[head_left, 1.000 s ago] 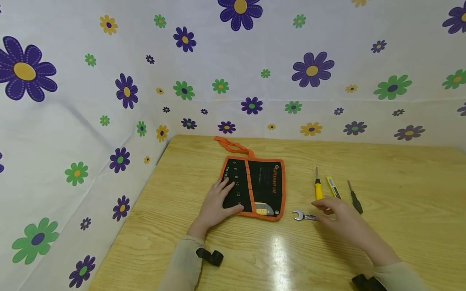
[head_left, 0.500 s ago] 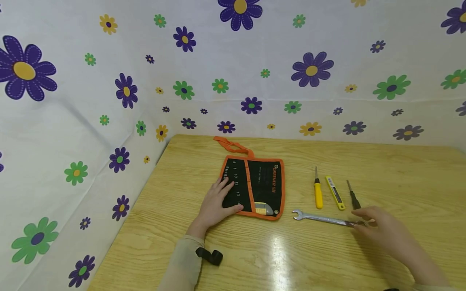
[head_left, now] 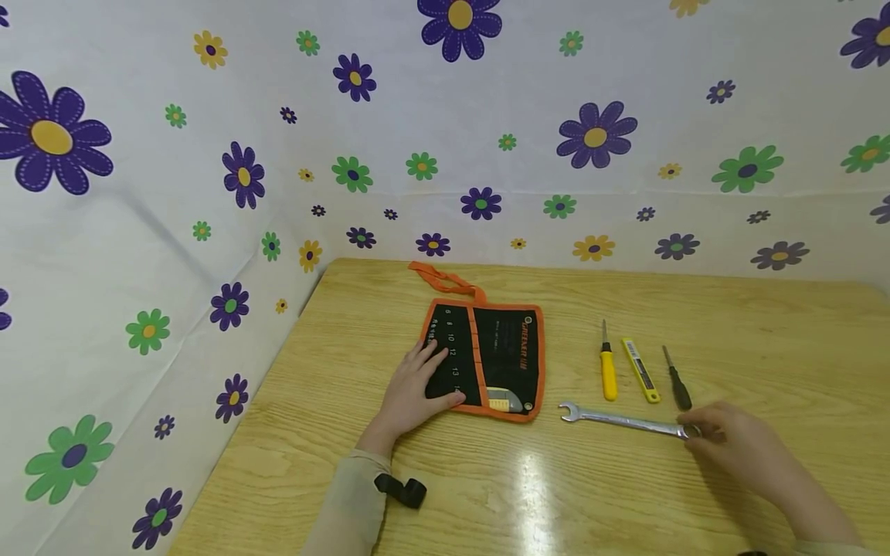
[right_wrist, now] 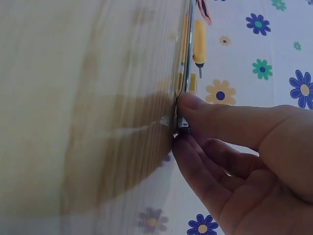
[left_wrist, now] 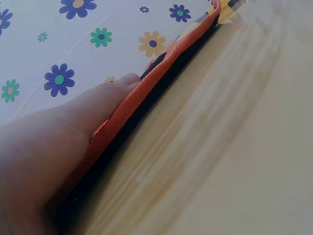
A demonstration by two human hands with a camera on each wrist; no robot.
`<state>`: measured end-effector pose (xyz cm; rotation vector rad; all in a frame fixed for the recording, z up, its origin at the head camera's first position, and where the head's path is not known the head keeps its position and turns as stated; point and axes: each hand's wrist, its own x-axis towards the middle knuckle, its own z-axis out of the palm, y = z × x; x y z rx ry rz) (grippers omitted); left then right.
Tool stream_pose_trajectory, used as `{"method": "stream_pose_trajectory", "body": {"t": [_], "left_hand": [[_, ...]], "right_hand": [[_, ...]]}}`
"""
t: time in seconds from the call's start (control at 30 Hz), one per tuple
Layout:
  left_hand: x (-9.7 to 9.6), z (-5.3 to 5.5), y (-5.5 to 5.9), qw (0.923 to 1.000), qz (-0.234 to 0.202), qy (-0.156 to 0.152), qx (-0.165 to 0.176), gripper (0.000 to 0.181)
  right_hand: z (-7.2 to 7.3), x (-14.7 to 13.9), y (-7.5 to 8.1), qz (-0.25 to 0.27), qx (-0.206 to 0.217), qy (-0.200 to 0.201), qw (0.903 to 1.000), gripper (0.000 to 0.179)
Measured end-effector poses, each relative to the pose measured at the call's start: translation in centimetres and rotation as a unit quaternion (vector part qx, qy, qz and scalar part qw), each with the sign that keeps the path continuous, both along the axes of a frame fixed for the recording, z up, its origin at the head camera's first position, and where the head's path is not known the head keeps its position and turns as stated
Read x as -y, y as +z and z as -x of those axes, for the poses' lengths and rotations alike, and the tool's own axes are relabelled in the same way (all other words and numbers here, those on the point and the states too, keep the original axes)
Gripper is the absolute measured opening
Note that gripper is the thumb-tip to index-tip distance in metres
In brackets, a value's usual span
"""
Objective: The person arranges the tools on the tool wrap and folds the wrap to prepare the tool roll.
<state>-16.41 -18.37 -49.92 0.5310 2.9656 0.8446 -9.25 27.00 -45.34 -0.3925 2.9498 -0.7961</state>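
A black tool pouch (head_left: 502,340) with orange edging lies flat on the table, a grey-and-yellow utility knife (head_left: 502,399) partly showing in its lower pocket. My left hand (head_left: 409,390) rests on the pouch's left part, fingers spread; in the left wrist view its thumb (left_wrist: 115,100) lies over the orange edge. To the right of the pouch is a silver combination wrench (head_left: 626,421), its jaw end toward the pouch. At the wrench's right end, my right hand (head_left: 744,448) pinches it between thumb and fingers, as the right wrist view (right_wrist: 244,161) of that hand also shows.
Behind the wrench lie a yellow-handled screwdriver (head_left: 608,374), a slim yellow case with a label (head_left: 641,371) and a dark-handled screwdriver (head_left: 678,386). An orange strap (head_left: 448,279) trails from the pouch's far edge. Flower-patterned cloth walls (head_left: 514,174) rise behind and left of the table (head_left: 334,332).
My right hand has moved right along the wrench, from its middle to its right end, so most of the wrench is now uncovered. The left hand has stayed on the pouch.
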Motion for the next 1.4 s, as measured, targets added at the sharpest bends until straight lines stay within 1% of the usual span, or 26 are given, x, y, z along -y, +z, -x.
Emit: {"method": "stream_pose_trajectory", "body": {"t": [0.17, 0.33, 0.47, 0.57, 0.7, 0.87, 0.93, 1.03, 1.1, 1.17, 1.27, 1.33, 1.37, 1.4], "left_hand": [[0.0, -0.1, 0.0, 1.0, -0.007, -0.001, -0.001, 0.086], [0.0, 0.0, -0.3, 1.0, -0.004, 0.001, 0.002, 0.087], [0.0, 0.1, -0.6, 1.0, 0.001, 0.004, 0.006, 0.087], [0.1, 0.1, -0.5, 1.0, -0.001, 0.004, 0.006, 0.087], [0.1, 0.1, -0.4, 1.0, -0.002, 0.004, 0.005, 0.086], [0.1, 0.1, -0.4, 1.0, 0.0, 0.004, 0.004, 0.087], [0.1, 0.1, -0.5, 1.0, 0.001, 0.005, 0.005, 0.087], [0.1, 0.2, -0.5, 1.0, -0.001, 0.005, 0.004, 0.087], [0.0, 0.2, -0.5, 1.0, -0.001, 0.005, 0.004, 0.087], [0.0, 0.2, -0.4, 1.0, -0.003, 0.004, 0.003, 0.087], [0.0, 0.2, -0.4, 1.0, 0.001, 0.004, 0.002, 0.087], [0.0, 0.2, -0.3, 1.0, 0.002, 0.005, 0.003, 0.086], [0.0, 0.2, -0.2, 1.0, 0.003, 0.005, 0.004, 0.086], [0.0, 0.1, -0.2, 1.0, 0.004, 0.005, 0.006, 0.086]], "right_hand": [[0.5, 0.1, 0.1, -0.009, 0.012, 0.008, 0.9999, 0.024], [1.1, 0.1, 0.2, -0.022, 0.046, 0.019, 0.9985, 0.02], [1.2, 0.1, 0.2, -0.009, 0.064, 0.033, 0.9974, 0.022], [1.0, 0.1, 0.0, 0.003, 0.061, 0.036, 0.9975, 0.024], [0.8, 0.3, -0.1, 0.0, 0.052, 0.024, 0.9984, 0.023], [0.6, 0.5, -0.1, 0.008, 0.053, 0.007, 0.9985, 0.018], [0.5, 0.4, 0.0, 0.021, 0.053, -0.007, 0.9984, 0.014], [0.5, 0.4, 0.2, 0.047, 0.051, -0.041, 0.9968, 0.012], [0.6, 0.4, 0.5, 0.096, 0.06, -0.063, 0.9915, 0.016], [0.6, 0.5, 0.7, 0.159, 0.07, -0.08, 0.9815, 0.021], [0.6, 0.7, 1.2, 0.251, 0.087, -0.098, 0.9591, 0.03], [0.7, 0.9, 1.5, 0.289, 0.088, -0.107, 0.9472, 0.034], [0.7, 1.1, 1.7, 0.312, 0.088, -0.113, 0.9391, 0.033], [0.8, 1.2, 1.8, 0.339, 0.09, -0.12, 0.9288, 0.031]]}}
